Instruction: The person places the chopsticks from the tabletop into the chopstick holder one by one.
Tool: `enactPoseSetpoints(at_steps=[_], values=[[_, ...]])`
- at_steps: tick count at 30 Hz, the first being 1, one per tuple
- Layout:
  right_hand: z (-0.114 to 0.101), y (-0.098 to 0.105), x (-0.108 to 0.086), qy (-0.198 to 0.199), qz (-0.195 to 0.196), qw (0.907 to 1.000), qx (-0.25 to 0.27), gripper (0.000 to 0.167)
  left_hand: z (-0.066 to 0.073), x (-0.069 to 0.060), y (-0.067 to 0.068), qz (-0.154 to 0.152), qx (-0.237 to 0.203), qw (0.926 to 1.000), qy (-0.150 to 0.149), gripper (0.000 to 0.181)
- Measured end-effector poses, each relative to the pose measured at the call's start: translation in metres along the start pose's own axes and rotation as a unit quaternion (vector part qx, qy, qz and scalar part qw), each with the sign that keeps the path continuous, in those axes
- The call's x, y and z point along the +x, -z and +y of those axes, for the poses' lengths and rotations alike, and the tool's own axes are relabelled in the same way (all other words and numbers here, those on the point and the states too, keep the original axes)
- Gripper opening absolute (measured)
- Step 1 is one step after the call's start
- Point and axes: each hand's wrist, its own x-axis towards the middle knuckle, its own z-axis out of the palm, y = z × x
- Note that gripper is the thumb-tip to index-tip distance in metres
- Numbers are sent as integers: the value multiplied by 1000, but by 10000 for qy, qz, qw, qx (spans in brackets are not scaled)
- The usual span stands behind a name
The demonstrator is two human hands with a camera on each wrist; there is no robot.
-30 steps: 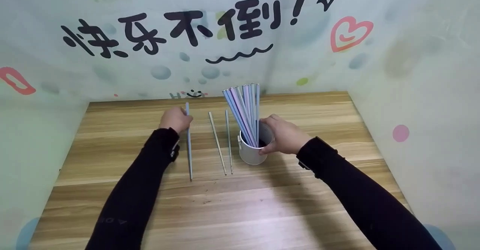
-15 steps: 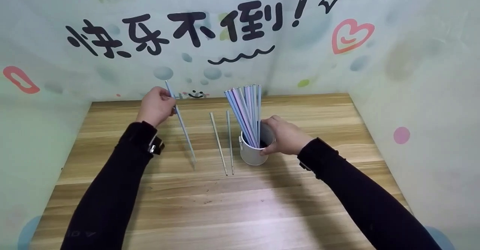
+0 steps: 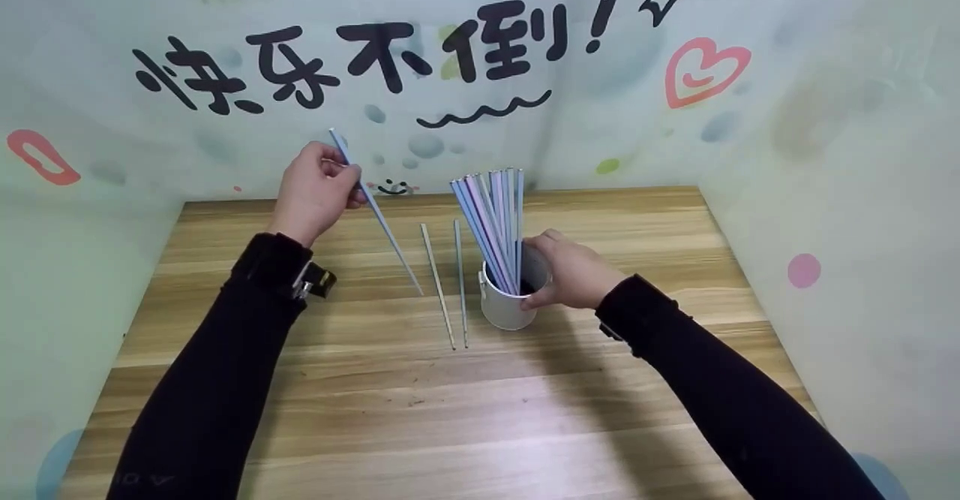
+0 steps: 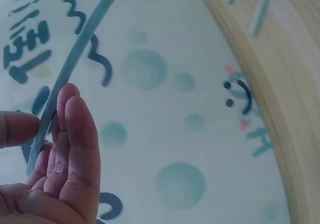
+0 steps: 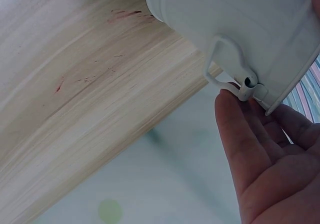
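Note:
My left hand (image 3: 315, 192) pinches a blue chopstick (image 3: 390, 233) near its thicker upper end, raised above the table. The chopstick slants, its thin end pointing down to the right. In the left wrist view the thumb and fingers press on its sides. My right hand (image 3: 577, 271) grips the right side of a small white metal bucket (image 3: 506, 312) at the rim. Pastel chopsticks (image 3: 491, 222) in blue, pink and green lean to the left inside it. Beside the bucket's small side handle (image 5: 215, 59), right fingers show in the right wrist view.
Left of the bucket a pale green chopstick (image 3: 437, 286) and a blue-green one (image 3: 460, 282) lie on the wooden table (image 3: 480, 425). A printed fabric wall (image 3: 600, 109) rises behind the table's back edge, with plain panels at both sides.
My left hand has lifted the blue chopstick off the table, moving left and up, and tilted its lower end to the right. The right hand and bucket have stayed put.

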Motion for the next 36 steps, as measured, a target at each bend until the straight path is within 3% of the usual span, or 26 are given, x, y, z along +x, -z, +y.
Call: enactPoseSetpoints(at_steps=[9, 23, 29, 36], values=[[-1, 1, 0, -41, -13, 10000, -44, 99, 19, -6, -12, 105, -323, 9992, -200, 26], [0, 1, 0, -2, 24, 10000, -62, 98, 34, -5, -29, 77, -733, 9949, -682, 22], [-2, 1, -2, 1, 21, 10000, -63, 99, 38, -5, -39, 56, -885, 9933, -739, 17], [-1, 1, -1, 53, 79, 9999, -119, 98, 40, -6, -50, -77, -882, 9937, -693, 25]])
